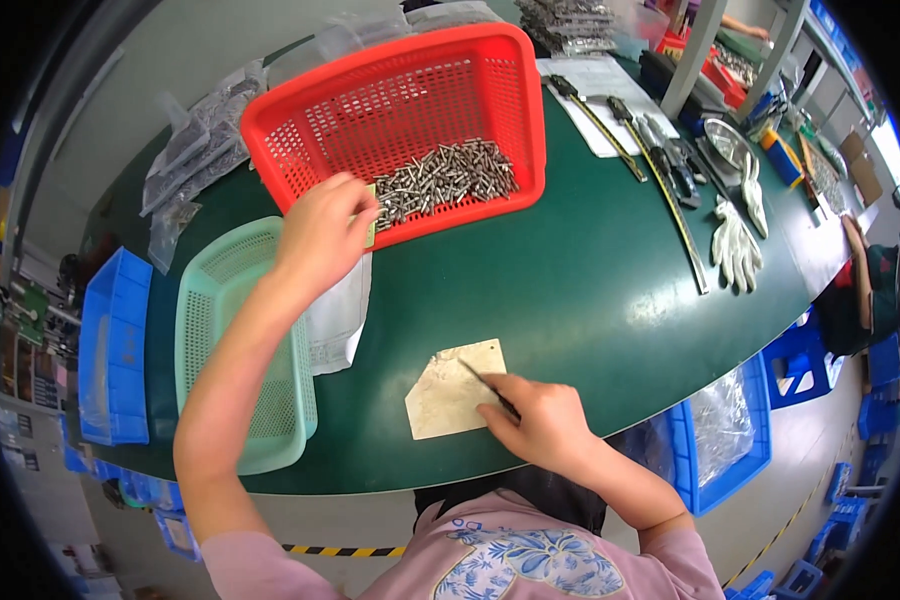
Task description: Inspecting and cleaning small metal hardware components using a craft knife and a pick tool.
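Note:
My left hand [322,228] is at the front left rim of a red plastic basket [390,50], fingers curled together. What it pinches, if anything, is hidden. Small metal pins [455,178] lie heaped in the tilted basket, right beside those fingers. A yellow-green tag [371,222] shows at the rim next to them. My right hand [545,420] is closed around a slim dark tool [487,382] with a thin tip; its exact kind does not show. The tip is over a worn cream-coloured board [448,405] on the green table.
A pale green basket [295,440] stands under my left forearm, partly over a paper sheet [345,325]. Calipers [665,175], white gloves [736,245] and a metal scoop [727,142] lie to the right on the green table [570,290]. Blue bins [115,350] flank it.

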The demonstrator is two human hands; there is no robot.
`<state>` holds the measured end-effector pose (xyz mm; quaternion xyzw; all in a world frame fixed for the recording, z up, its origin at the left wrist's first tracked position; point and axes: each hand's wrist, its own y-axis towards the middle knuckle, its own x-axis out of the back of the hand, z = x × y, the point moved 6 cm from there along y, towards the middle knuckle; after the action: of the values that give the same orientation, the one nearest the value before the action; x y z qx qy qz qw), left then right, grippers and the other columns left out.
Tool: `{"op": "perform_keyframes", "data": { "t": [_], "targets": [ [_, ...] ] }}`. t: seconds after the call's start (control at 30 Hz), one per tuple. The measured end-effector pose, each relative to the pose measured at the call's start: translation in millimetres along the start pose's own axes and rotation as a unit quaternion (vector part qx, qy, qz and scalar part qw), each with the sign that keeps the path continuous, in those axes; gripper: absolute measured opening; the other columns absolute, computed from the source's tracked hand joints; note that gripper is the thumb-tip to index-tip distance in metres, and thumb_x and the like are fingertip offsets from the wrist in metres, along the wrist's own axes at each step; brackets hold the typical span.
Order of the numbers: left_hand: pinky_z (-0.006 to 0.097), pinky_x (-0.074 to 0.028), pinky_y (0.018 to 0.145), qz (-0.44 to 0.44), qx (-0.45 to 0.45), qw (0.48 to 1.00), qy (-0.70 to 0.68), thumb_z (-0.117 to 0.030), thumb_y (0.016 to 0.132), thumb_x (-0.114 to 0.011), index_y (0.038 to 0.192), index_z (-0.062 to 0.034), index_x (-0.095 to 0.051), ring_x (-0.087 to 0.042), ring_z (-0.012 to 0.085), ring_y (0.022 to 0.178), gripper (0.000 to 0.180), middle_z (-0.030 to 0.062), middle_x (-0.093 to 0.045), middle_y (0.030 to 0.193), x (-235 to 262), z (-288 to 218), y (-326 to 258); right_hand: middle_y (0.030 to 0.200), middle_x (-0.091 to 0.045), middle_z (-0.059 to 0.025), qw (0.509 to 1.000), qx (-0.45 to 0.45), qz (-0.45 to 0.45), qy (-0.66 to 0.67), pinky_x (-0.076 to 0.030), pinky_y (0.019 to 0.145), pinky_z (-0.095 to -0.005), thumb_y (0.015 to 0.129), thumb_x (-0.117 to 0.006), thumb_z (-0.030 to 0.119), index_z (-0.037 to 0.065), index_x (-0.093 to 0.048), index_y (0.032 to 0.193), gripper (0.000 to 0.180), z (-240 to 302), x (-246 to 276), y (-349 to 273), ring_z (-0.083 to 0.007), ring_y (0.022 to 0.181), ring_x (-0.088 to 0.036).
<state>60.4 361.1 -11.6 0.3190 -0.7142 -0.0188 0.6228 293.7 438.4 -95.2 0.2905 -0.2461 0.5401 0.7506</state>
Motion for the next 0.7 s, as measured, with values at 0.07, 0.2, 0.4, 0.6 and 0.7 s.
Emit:
{"op": "perform_keyframes", "data": {
  "t": [0.07,0.2,0.4,0.6,0.7],
  "targets": [
    [0.038,-0.045,0.066,0.009,0.001,1.0,-0.003,-0.007,0.077,-0.06,0.077,-0.0004,-0.056,-0.057,0.0295,0.076,0.008,0.0126,-0.055,0.077,-24,16,22,0.068,-0.062,-0.0123,0.999,-0.04,-0.017,-0.024,-0.049,0.053,-0.0398,0.077,-0.061,0.022,0.007,-0.06,0.101,0.028,-13,11,15,-0.031,0.06,-0.061],
    [0.041,-0.046,0.068,0.053,-0.007,0.989,0.136,-0.007,0.073,-0.059,0.075,-0.003,-0.059,-0.057,0.0299,0.077,0.004,0.0115,-0.055,0.077,-68,47,53,0.076,-0.063,-0.0135,0.985,-0.06,-0.1,-0.124,-0.049,0.059,-0.0417,0.077,-0.059,0.02,0.008,-0.058,0.101,0.026,-52,32,53,-0.032,0.068,-0.061],
    [0.039,-0.044,0.073,0.078,-0.095,0.988,0.089,-0.006,0.069,-0.061,0.069,-0.0048,-0.059,-0.055,0.027,0.084,0.002,0.0088,-0.054,0.079,-86,34,57,0.087,-0.06,-0.0113,0.983,-0.01,-0.11,-0.147,-0.047,0.059,-0.0411,0.078,-0.058,0.017,0.007,-0.057,0.1,0.025,-63,31,98,-0.032,0.068,-0.06],
    [0.039,-0.043,0.073,0.052,-0.139,0.979,0.137,-0.007,0.07,-0.063,0.071,-0.0041,-0.057,-0.053,0.0264,0.083,0.006,0.0084,-0.053,0.079,-75,20,42,0.081,-0.055,-0.0079,0.982,0.033,-0.108,-0.153,-0.047,0.057,-0.0401,0.075,-0.061,0.016,0.007,-0.062,0.09,0.017,-57,28,99,-0.029,0.064,-0.058],
    [0.037,-0.043,0.071,0.038,-0.041,0.994,-0.097,-0.006,0.075,-0.061,0.076,-0.0017,-0.055,-0.055,0.0271,0.08,0.007,0.0099,-0.055,0.08,-42,-14,26,0.081,-0.054,-0.0067,0.967,0.091,-0.164,-0.171,-0.046,0.056,-0.0381,0.072,-0.064,0.013,0.006,-0.063,0.087,0.017,-48,39,93,-0.0267,0.064,-0.056]
  ]
}}
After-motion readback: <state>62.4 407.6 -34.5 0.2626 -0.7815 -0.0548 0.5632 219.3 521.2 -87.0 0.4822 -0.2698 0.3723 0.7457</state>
